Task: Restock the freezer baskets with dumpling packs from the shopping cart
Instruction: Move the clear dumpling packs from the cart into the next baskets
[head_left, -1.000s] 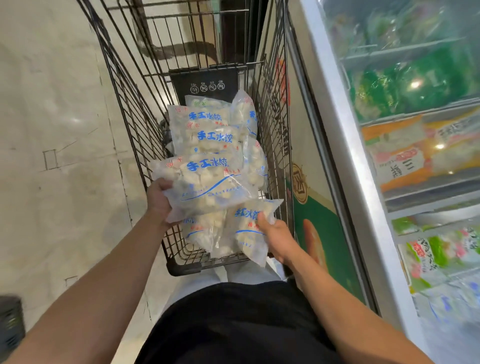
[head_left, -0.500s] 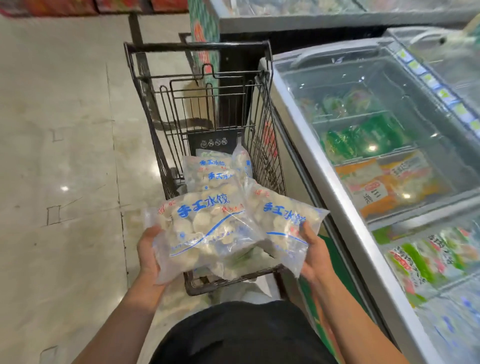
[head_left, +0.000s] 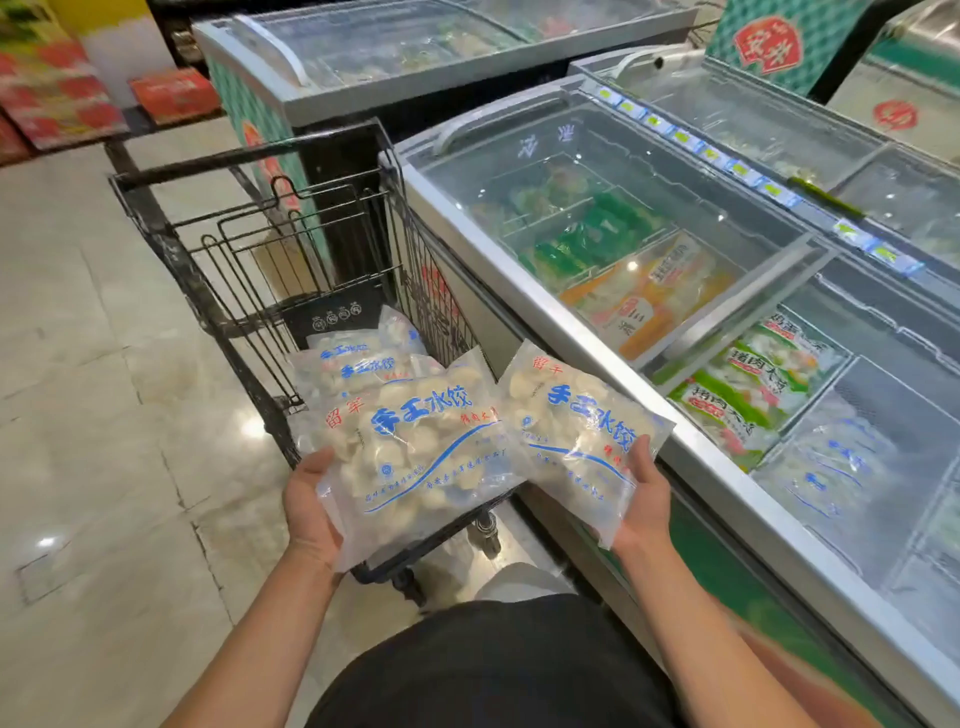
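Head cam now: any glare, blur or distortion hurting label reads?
Head view: ceiling-light glare spots on the freezer lid and floor; wide-angle bending along the freezer rim; print on both held dumpling packs reads sharp; packs under glass look hazy.

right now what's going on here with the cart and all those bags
A person is restocking a freezer with dumpling packs. The left hand holds one pack and the right hand holds another, both lifted above the cart, beside the freezer. More packs lie in the cart. Similar clear packs sit in a near basket; the lid above it looks slid open, though glare makes that uncertain.
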